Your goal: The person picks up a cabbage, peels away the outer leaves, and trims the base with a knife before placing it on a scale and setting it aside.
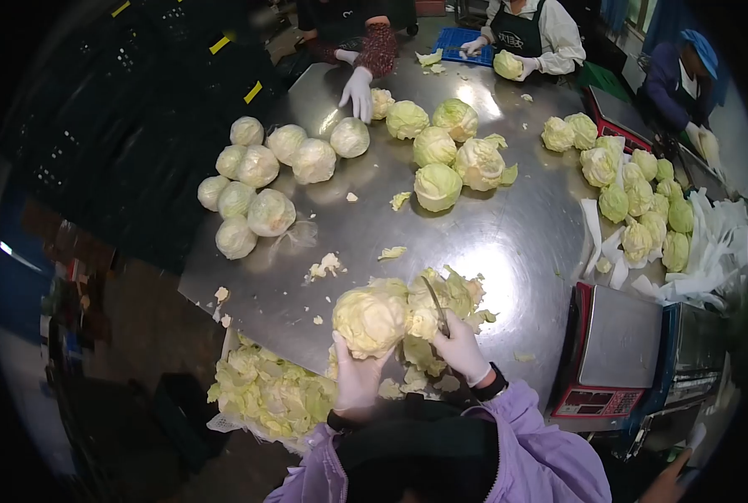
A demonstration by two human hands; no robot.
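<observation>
Low over the near edge of the metal table, my left hand (359, 379), in a white glove, grips a pale cabbage (369, 325) from below and the side. My right hand (464, 350), gloved too, is closed around the handle of a knife (433, 295). Its thin, slightly curved blade points away from me, just right of the cabbage. Cut-off leaves (456, 293) lie beyond and under the blade. More trimmings (420, 356) are scattered between my two hands.
Plastic-wrapped cabbages (272, 212) stand at left, unwrapped ones (438, 186) mid-table, and more (638, 197) at right. A bin of leaves (265, 381) sits below the table's near edge (257, 314). A scale (621, 344) stands right. A co-worker's gloved hand (358, 92) reaches in; others work beyond.
</observation>
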